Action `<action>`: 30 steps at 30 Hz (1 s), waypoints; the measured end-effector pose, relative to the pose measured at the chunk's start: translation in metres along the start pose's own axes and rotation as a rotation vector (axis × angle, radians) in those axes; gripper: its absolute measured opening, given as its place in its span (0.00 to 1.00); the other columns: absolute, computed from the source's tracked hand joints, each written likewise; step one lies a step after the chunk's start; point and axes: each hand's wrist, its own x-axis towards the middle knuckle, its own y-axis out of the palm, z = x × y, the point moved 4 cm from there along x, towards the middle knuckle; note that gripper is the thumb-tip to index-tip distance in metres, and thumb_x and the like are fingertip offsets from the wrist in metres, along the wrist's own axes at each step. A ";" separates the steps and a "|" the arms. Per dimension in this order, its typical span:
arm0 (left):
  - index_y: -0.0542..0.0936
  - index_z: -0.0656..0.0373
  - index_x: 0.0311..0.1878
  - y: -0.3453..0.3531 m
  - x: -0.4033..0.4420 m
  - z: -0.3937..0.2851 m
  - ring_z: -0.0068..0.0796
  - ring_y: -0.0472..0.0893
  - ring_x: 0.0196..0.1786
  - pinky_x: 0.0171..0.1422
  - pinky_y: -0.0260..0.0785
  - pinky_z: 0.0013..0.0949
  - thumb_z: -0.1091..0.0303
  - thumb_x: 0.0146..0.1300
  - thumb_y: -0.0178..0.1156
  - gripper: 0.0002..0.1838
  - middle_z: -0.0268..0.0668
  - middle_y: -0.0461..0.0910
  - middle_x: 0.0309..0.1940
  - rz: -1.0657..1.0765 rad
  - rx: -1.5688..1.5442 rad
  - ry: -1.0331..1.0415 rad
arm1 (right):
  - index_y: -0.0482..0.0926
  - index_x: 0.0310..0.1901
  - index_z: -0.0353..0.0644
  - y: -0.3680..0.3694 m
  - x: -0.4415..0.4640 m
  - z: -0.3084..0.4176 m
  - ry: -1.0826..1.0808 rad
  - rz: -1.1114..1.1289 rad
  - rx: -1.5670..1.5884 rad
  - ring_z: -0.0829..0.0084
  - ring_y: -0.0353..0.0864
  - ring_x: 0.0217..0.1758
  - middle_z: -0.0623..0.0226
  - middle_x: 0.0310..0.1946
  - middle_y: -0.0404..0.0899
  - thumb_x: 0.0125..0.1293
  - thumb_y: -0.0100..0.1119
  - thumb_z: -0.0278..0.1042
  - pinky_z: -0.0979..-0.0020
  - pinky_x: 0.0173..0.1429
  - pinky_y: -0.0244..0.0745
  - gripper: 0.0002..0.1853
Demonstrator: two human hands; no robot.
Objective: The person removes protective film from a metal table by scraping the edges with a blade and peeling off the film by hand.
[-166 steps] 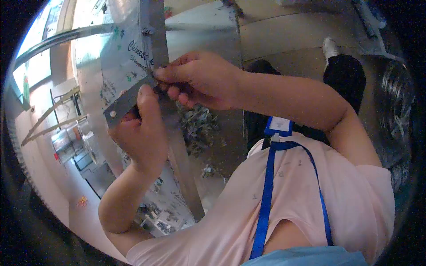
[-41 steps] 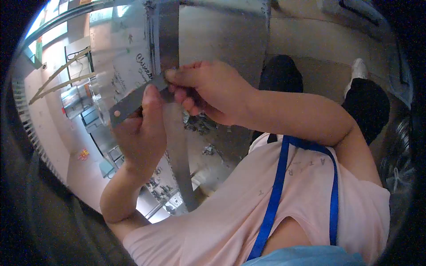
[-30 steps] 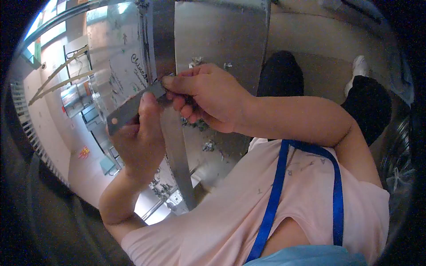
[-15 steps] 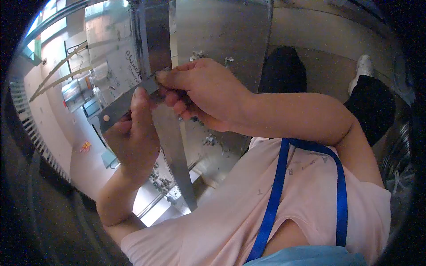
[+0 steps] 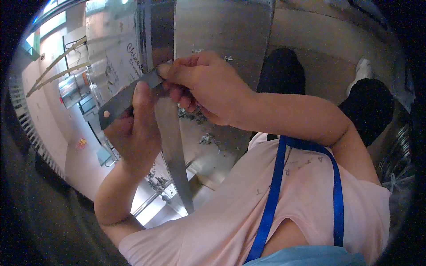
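A flat grey strip [image 5: 122,99] with a round hole near its lower-left end is held slanting upward to the right. My left hand [image 5: 138,131] grips it with the thumb on its face and the fingers behind. My right hand [image 5: 206,84] pinches at the strip's upper-right end, its other fingers curled; any small piece between these fingertips is hidden. Both hands are above the metal edge of a work surface [image 5: 175,150]. Behind the strip is a pale sheet [image 5: 108,48] with black script lettering.
Dark and silvery scraps [image 5: 206,138] lie on the surface below my right hand. Black-trousered legs [image 5: 282,73] and a white shoe [image 5: 364,71] are at the upper right. A blue lanyard [image 5: 268,208] hangs over the pink shirt. A metal rail [image 5: 66,8] crosses the upper left.
The view has shifted, and the strip and hands have moved slightly left since the oldest frame. Both hands keep their grip, with the right fingertips changing position a little at the strip's end.
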 end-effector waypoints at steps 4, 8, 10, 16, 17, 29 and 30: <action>0.73 0.68 0.20 -0.003 -0.005 0.015 0.15 0.69 0.20 0.23 0.61 0.19 0.73 0.53 0.48 0.10 0.31 0.72 0.17 -0.089 -0.089 -0.010 | 0.69 0.20 0.40 0.001 0.009 0.005 -0.155 0.070 -0.013 0.82 0.63 0.11 0.71 0.12 0.66 0.53 0.49 0.35 0.83 0.14 0.56 0.09; 0.73 0.67 0.19 -0.004 -0.011 0.019 0.15 0.68 0.19 0.22 0.59 0.19 0.70 0.53 0.49 0.11 0.30 0.72 0.16 -0.072 -0.079 -0.022 | 0.69 0.22 0.39 0.001 0.000 -0.013 -0.023 0.082 0.015 0.83 0.63 0.12 0.71 0.12 0.66 0.54 0.48 0.34 0.83 0.14 0.57 0.09; 0.73 0.66 0.19 -0.004 -0.016 0.017 0.15 0.68 0.19 0.22 0.59 0.19 0.69 0.53 0.49 0.12 0.30 0.72 0.16 -0.105 -0.014 -0.074 | 0.69 0.22 0.38 0.000 -0.002 -0.017 0.016 0.085 0.027 0.83 0.63 0.12 0.71 0.12 0.66 0.54 0.48 0.34 0.83 0.14 0.57 0.09; 0.74 0.65 0.18 0.001 -0.015 0.016 0.14 0.67 0.20 0.22 0.59 0.20 0.66 0.54 0.48 0.15 0.30 0.72 0.14 -0.151 0.011 -0.154 | 0.68 0.22 0.39 0.004 0.006 -0.003 -0.035 0.047 0.092 0.83 0.62 0.11 0.71 0.13 0.66 0.54 0.47 0.34 0.83 0.13 0.57 0.09; 0.74 0.65 0.18 0.001 -0.015 0.017 0.14 0.67 0.20 0.23 0.60 0.20 0.66 0.54 0.48 0.15 0.30 0.72 0.14 -0.161 0.006 -0.182 | 0.68 0.22 0.39 0.005 0.006 -0.001 -0.026 0.035 0.087 0.83 0.62 0.11 0.72 0.13 0.66 0.54 0.47 0.34 0.84 0.13 0.57 0.09; 0.71 0.64 0.18 -0.002 -0.010 0.027 0.15 0.66 0.17 0.19 0.57 0.19 0.68 0.52 0.48 0.11 0.29 0.70 0.13 -0.109 -0.074 -0.195 | 0.69 0.22 0.38 0.006 -0.002 0.000 0.058 0.026 0.127 0.83 0.63 0.11 0.72 0.12 0.66 0.54 0.47 0.34 0.83 0.12 0.56 0.09; 0.71 0.64 0.18 -0.001 -0.009 0.026 0.15 0.66 0.17 0.19 0.57 0.19 0.69 0.52 0.48 0.11 0.30 0.70 0.13 -0.113 -0.101 -0.174 | 0.69 0.22 0.39 0.006 -0.001 0.001 0.056 0.028 0.108 0.84 0.63 0.11 0.72 0.12 0.66 0.54 0.47 0.34 0.84 0.13 0.56 0.09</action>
